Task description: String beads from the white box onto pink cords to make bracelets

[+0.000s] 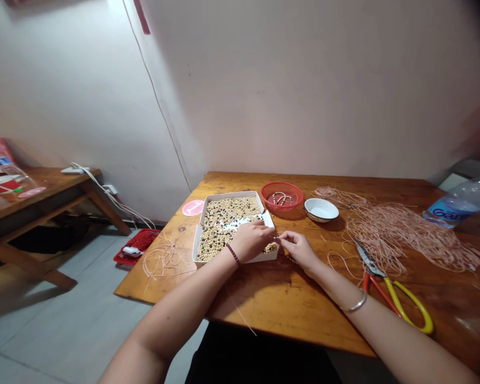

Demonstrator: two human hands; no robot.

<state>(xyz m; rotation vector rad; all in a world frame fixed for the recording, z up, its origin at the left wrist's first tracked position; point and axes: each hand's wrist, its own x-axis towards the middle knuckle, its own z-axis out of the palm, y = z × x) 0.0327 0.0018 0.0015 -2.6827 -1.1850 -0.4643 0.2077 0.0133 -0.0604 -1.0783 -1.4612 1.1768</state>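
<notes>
Beside the right wall of the white box [268,257], a beaded strand [290,258] is being pinched between the left hand [257,240] and the right hand [298,249], the fingertips of each being held nearly together. With only fingertips being used, the strand could be dropped, and loose beads [219,241] spilled onto the wooden table [272,306] if the box is being nudged by the left wrist.

Bare hands [256,238], dark red beaded bracelet [233,254] — left wrist [242,252], silver bangle [359,304] — right forearm [332,280], black legwear [260,354]
</notes>
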